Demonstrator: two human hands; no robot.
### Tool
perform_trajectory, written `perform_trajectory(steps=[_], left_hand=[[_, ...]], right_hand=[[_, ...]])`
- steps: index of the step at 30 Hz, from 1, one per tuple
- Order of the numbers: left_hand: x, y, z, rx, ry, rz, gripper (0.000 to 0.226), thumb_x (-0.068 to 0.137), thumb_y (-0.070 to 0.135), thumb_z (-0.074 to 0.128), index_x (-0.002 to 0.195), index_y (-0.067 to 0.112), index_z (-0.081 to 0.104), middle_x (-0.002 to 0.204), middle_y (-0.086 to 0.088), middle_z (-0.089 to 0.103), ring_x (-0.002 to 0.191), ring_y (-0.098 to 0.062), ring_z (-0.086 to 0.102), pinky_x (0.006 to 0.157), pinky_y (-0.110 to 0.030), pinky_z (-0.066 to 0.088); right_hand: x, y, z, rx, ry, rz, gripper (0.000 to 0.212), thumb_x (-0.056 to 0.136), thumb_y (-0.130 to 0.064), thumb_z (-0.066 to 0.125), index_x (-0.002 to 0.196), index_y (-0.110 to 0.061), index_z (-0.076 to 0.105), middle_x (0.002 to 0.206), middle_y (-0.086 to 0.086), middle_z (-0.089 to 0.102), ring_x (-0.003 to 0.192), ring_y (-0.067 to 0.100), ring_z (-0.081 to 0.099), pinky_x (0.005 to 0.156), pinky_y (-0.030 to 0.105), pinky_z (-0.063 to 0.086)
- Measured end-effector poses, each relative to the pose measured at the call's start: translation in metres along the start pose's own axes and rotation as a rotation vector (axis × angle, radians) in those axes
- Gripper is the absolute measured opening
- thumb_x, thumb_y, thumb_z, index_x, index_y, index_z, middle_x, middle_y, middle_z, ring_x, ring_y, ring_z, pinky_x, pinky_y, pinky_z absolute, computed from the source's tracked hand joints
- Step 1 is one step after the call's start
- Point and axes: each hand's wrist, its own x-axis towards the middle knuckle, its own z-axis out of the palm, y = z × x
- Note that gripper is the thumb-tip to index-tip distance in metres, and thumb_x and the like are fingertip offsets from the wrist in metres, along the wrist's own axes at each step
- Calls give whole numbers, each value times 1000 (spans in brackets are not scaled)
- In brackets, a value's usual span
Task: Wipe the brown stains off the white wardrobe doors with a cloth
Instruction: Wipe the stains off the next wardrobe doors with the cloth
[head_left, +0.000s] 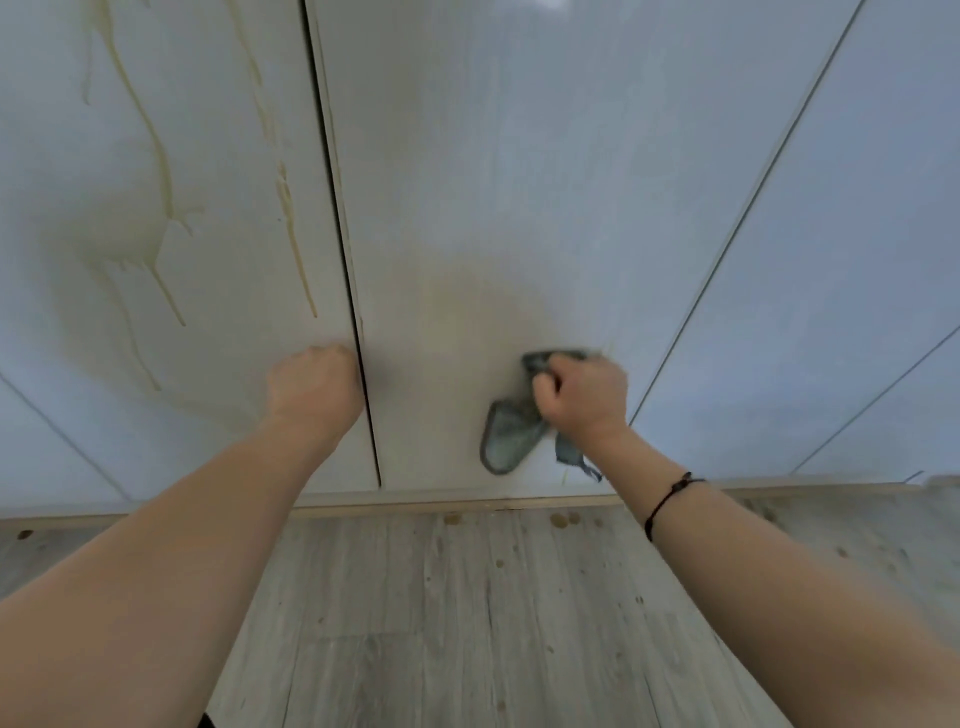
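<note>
White wardrobe doors fill the upper view. The left door (208, 156) carries brown drip stains (156, 228) running down in streaks. The middle door (467, 182) shows a faint brownish smear (467, 312) low down. My right hand (582, 389) grips a grey-blue cloth (506, 436) and presses it against the middle door's lower part, just right of the smear. My left hand (311, 384) rests against the left door's edge beside the dark gap (358, 332) between the doors; its fingers are hidden from me.
A wooden plinth (467, 501) runs under the doors. Grey wood-look floor (467, 623) lies below, dotted with small brown droplets (563, 519) near the plinth. A further door (831, 234) stands to the right.
</note>
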Motion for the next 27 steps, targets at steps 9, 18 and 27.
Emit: perform_trajectory(steps=[9,18,27], left_hand=[[2,2,-2,-35,-6,-7,7,79,11,59,77,18,60,73,-4,54,80,-34,68,59,-29,37],[-1,2,-5,-74,-33,-12,16,82,10,58,73,19,49,65,-4,50,76,-32,65,60,-30,40],[0,0,-7,-188,-53,-66,24,82,10,58,64,19,45,85,-14,67,83,-36,67,63,-33,46]], right_hand=[[-52,60,43,-332,-661,86,34,85,-39,46,64,-17,62,58,-3,56,62,23,57,50,24,35],[58,17,-52,93,314,111,20,72,-24,34,53,-20,31,48,-8,19,43,19,21,49,22,9],[-17,62,-9,-350,-388,232,34,80,-33,34,59,-19,57,56,-4,51,62,25,59,52,23,30]])
